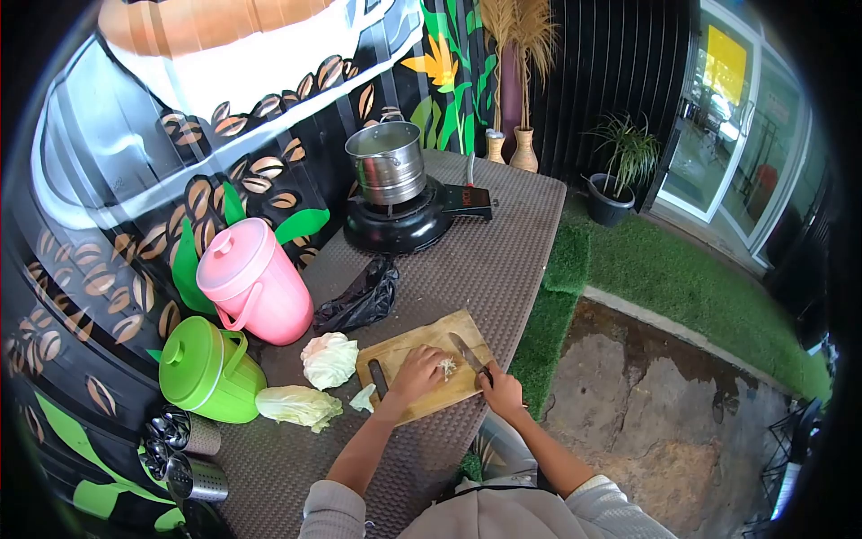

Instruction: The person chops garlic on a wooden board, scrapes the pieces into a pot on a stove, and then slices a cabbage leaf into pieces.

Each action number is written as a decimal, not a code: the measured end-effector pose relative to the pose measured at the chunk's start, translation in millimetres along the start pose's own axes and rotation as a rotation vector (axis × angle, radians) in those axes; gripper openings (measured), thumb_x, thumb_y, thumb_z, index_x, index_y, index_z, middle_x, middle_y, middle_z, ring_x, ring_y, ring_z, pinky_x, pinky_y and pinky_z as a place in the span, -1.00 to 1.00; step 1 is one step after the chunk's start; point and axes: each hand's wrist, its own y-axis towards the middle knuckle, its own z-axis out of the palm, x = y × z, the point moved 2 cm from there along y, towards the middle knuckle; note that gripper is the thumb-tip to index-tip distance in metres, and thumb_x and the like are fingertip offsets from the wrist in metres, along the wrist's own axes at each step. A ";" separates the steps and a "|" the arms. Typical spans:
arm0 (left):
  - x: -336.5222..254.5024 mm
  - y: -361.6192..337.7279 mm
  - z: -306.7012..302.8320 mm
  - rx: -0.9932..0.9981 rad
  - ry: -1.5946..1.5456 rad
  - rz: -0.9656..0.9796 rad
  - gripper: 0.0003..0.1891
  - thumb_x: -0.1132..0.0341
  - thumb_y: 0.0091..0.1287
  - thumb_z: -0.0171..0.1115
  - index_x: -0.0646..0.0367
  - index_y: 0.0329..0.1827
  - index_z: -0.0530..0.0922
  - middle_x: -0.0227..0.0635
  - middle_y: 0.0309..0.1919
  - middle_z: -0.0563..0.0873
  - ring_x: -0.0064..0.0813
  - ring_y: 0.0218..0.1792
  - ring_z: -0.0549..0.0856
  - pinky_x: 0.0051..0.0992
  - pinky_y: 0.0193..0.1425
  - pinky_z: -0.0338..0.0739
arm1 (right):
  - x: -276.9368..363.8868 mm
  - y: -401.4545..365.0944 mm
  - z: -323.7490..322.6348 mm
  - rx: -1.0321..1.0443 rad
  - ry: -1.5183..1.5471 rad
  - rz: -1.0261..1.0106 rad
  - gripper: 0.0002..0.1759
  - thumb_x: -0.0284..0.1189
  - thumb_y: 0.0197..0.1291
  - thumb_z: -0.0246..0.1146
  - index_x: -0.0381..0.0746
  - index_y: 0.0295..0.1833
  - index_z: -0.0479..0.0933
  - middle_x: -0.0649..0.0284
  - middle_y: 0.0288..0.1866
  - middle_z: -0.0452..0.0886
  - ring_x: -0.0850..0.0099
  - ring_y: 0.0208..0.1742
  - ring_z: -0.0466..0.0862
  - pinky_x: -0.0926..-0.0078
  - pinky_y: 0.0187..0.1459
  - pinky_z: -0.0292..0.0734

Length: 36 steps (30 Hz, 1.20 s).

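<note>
My left hand (416, 374) presses down on shredded cabbage (446, 366) on a wooden cutting board (404, 348). My right hand (501, 388) grips a knife (468, 351) whose blade lies on the board right beside the shreds. A cabbage chunk (329, 358) sits just left of the board, and a loose cabbage leaf (297, 405) lies nearer the front. A small leaf scrap (364, 398) rests at the board's left edge.
A pink lidded jug (252, 282) and a green lidded jug (208, 369) stand at the left. A steel pot (387, 163) sits on a black stove (400, 220) at the far end. A black plastic bag (361, 299) lies between. Steel cups (189, 449) stand front left.
</note>
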 end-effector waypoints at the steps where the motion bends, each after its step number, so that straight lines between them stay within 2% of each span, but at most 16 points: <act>1: -0.3 0.3 3.0 -0.039 0.057 -0.025 -0.72 0.45 0.19 0.18 0.18 -0.01 0.59 -0.26 -0.08 0.65 -0.23 0.00 0.57 -0.22 0.11 0.45 | -2.7 -0.7 0.0 0.000 0.036 -0.001 -0.71 -0.25 0.28 0.12 -0.20 -0.01 0.45 -0.10 -0.36 0.65 -0.11 -0.33 0.65 -0.05 -0.27 0.54; 5: -8.7 1.1 15.6 -0.141 0.103 -0.111 -0.75 0.43 0.19 0.21 0.18 -0.05 0.60 -0.27 -0.11 0.65 -0.23 -0.05 0.57 -0.24 0.03 0.45 | -8.3 -8.4 -0.9 -0.005 0.100 0.024 -0.71 -0.26 0.28 0.12 -0.21 -0.01 0.44 -0.12 -0.35 0.65 -0.13 -0.31 0.65 -0.07 -0.25 0.54; 7: -14.4 -1.9 20.8 -0.214 0.137 -0.223 -0.74 0.39 0.18 0.24 0.19 -0.06 0.61 -0.27 -0.16 0.67 -0.23 -0.06 0.57 -0.26 -0.01 0.45 | -6.0 -13.9 0.4 -0.012 0.085 0.040 -0.73 -0.27 0.28 0.12 -0.22 -0.03 0.43 -0.14 -0.36 0.64 -0.16 -0.29 0.65 -0.09 -0.24 0.53; 14: -28.1 -15.9 17.2 -0.260 0.181 -0.236 -0.64 0.20 0.25 0.30 0.28 0.00 0.64 -0.24 -0.14 0.72 -0.25 -0.01 0.58 -0.24 0.08 0.41 | 5.4 -23.1 -0.8 0.060 -0.057 0.004 -0.68 -0.31 0.30 0.07 -0.33 -0.01 0.27 -0.23 -0.45 0.60 -0.18 -0.40 0.64 -0.13 -0.34 0.55; 16: -31.2 -17.8 11.1 -0.277 0.172 -0.158 -0.58 0.11 0.30 0.28 0.31 0.02 0.63 -0.19 -0.07 0.72 -0.20 0.08 0.56 -0.21 0.18 0.37 | 4.1 -24.2 -0.1 0.058 -0.056 -0.001 -0.68 -0.31 0.30 0.06 -0.33 -0.02 0.27 -0.22 -0.46 0.60 -0.18 -0.41 0.64 -0.13 -0.35 0.55; 20: -30.3 -23.8 2.1 -0.256 0.127 -0.149 -0.51 0.06 0.30 0.29 0.32 0.09 0.59 -0.13 0.02 0.68 -0.13 0.18 0.51 -0.17 0.26 0.33 | 3.8 -25.8 -0.2 0.059 -0.069 0.003 -0.66 -0.29 0.32 0.05 -0.34 0.00 0.26 -0.22 -0.46 0.60 -0.19 -0.42 0.63 -0.12 -0.36 0.55; 22: -28.3 -25.0 0.2 -0.160 0.150 -0.114 -0.41 0.01 0.27 0.31 0.33 0.18 0.53 -0.06 0.14 0.61 -0.09 0.27 0.46 -0.14 0.33 0.28 | 1.7 -26.3 3.1 0.061 -0.078 -0.012 -0.64 -0.28 0.32 0.04 -0.36 0.03 0.25 -0.23 -0.46 0.60 -0.20 -0.41 0.63 -0.12 -0.36 0.56; 23: -28.2 -26.3 -1.0 -0.161 0.151 -0.111 -0.41 0.01 0.27 0.31 0.33 0.18 0.53 -0.06 0.14 0.61 -0.09 0.27 0.46 -0.14 0.33 0.28 | 0.7 -27.1 4.9 0.065 -0.089 -0.023 -0.61 -0.27 0.33 0.04 -0.37 0.06 0.25 -0.24 -0.45 0.60 -0.20 -0.41 0.64 -0.12 -0.36 0.56; 24: -24.9 -29.6 0.6 -0.193 0.126 -0.167 -0.36 -0.02 0.24 0.33 0.33 0.22 0.50 -0.04 0.19 0.57 -0.07 0.31 0.43 -0.13 0.36 0.25 | 2.1 -28.4 4.9 0.062 -0.089 -0.024 -0.61 -0.27 0.33 0.04 -0.37 0.06 0.25 -0.24 -0.45 0.60 -0.20 -0.41 0.64 -0.12 -0.36 0.56; 25: -20.8 -31.0 2.8 -0.226 0.100 -0.223 -0.31 -0.04 0.22 0.34 0.34 0.25 0.47 -0.02 0.24 0.53 -0.06 0.34 0.40 -0.11 0.39 0.22 | 3.6 -30.0 6.9 0.114 -0.106 -0.007 -0.53 -0.27 0.33 0.03 -0.42 0.16 0.21 -0.22 -0.42 0.62 -0.16 -0.39 0.66 -0.07 -0.34 0.58; 26: -17.3 -29.7 6.8 -0.228 0.099 -0.223 -0.31 -0.04 0.22 0.34 0.34 0.25 0.47 -0.02 0.24 0.53 -0.06 0.34 0.40 -0.11 0.39 0.22 | 5.2 -31.6 9.2 0.168 -0.125 0.009 -0.44 -0.26 0.33 0.02 -0.46 0.26 0.18 -0.21 -0.38 0.63 -0.12 -0.37 0.68 -0.03 -0.32 0.61; 28: -13.0 -28.6 14.7 -0.228 -0.144 -0.357 -0.28 -0.06 0.21 0.34 0.36 0.27 0.45 0.02 0.25 0.51 -0.04 0.37 0.37 -0.10 0.44 0.18 | 9.2 -36.0 16.1 0.187 -0.144 -0.011 -0.41 -0.25 0.33 0.03 -0.47 0.28 0.15 -0.22 -0.38 0.63 -0.12 -0.37 0.68 -0.03 -0.33 0.61; 32: -13.2 -25.8 20.1 -0.186 -0.105 -0.370 -0.31 0.00 0.23 0.34 0.36 0.27 0.45 0.03 0.23 0.53 -0.04 0.34 0.40 -0.16 0.42 0.23 | 19.7 -38.5 20.2 0.249 -0.142 -0.069 -0.38 -0.26 0.34 0.02 -0.49 0.31 0.08 -0.26 -0.40 0.61 -0.15 -0.37 0.67 -0.04 -0.33 0.60; 34: -13.2 -27.8 25.6 -0.228 -0.209 -0.439 -0.37 0.07 0.24 0.34 0.35 0.26 0.47 0.02 0.19 0.56 -0.06 0.30 0.43 -0.23 0.37 0.31 | 19.1 -36.6 20.4 0.259 -0.112 -0.077 -0.38 -0.27 0.35 0.01 -0.50 0.31 0.08 -0.27 -0.40 0.61 -0.17 -0.37 0.66 -0.05 -0.32 0.60; 36: -10.7 -28.4 29.5 -0.240 -0.217 -0.429 -0.39 0.10 0.25 0.34 0.36 0.24 0.48 0.01 0.18 0.57 -0.07 0.28 0.44 -0.24 0.35 0.34 | 15.9 -34.6 20.9 0.268 -0.080 -0.077 -0.39 -0.27 0.35 0.00 -0.52 0.31 0.08 -0.27 -0.41 0.61 -0.19 -0.38 0.65 -0.06 -0.32 0.59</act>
